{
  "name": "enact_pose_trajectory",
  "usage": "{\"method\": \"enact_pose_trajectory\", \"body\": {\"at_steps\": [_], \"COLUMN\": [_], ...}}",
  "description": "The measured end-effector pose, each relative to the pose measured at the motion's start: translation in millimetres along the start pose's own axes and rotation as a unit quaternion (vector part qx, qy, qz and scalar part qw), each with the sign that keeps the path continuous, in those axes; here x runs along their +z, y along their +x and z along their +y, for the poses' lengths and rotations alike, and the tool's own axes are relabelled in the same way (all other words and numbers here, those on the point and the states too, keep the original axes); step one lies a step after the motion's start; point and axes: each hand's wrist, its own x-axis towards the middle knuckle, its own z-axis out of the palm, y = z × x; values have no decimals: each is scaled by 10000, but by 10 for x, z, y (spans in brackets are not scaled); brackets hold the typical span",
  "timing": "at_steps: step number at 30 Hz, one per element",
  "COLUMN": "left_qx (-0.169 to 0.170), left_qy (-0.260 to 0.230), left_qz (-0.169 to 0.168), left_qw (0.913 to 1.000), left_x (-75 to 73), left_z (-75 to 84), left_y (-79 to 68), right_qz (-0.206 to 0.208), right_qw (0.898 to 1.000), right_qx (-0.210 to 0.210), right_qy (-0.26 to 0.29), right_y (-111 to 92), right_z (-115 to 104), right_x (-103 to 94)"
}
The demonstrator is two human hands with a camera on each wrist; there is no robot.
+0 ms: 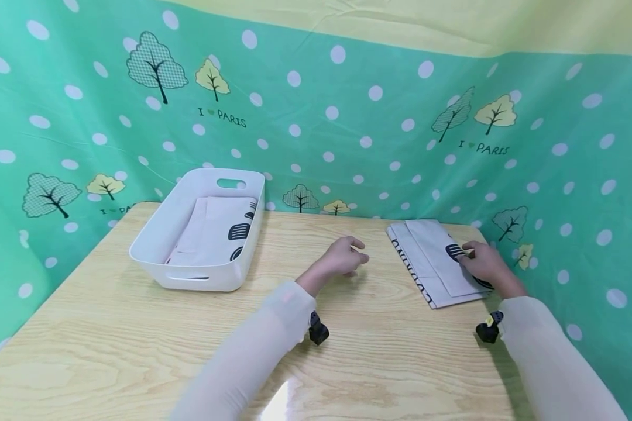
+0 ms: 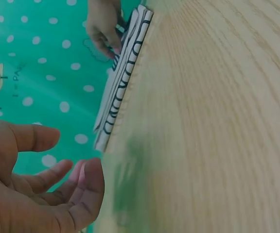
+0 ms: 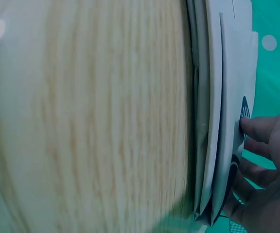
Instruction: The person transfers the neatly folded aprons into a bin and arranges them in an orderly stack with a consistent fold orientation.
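A folded white cloth (image 1: 426, 251) with black utensil prints and lettering along its edge lies at the right end of the table. On its right part rests my right hand (image 1: 483, 261); in the right wrist view the thumb tip (image 3: 247, 126) touches the top layer beside a print, and the other fingers are loosely bent. My left hand (image 1: 342, 256) hovers over the table left of the cloth, fingers loosely bent and holding nothing. The left wrist view shows a gap between this left thumb (image 2: 43, 138) and the fingers. Several stacked layers of the cloth show at its edge.
A white plastic basket (image 1: 247, 257) with handle slots stands at the back left. Inside lies another folded white cloth (image 1: 210, 225) with similar black prints. The wooden table (image 1: 110, 333) runs up to a green polka-dot curtain (image 1: 316, 134) at the back and sides.
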Motion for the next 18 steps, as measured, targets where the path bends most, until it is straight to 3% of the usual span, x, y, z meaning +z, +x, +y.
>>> {"method": "enact_pose_trajectory", "body": {"at_steps": [11,18], "left_qx": [-573,-706], "left_qy": [-1020,-1150], "left_qz": [-105,-135], "left_qw": [9931,9908], "left_x": [194,262], "left_z": [20,50], "left_y": [184,222], "right_qz": [-238,-330], "right_qw": [9995,9992], "right_qx": [-44,-50], "right_qy": [221,231], "right_y": [-6,-9], "right_z": [-55,-107], "right_x": [-15,1]}}
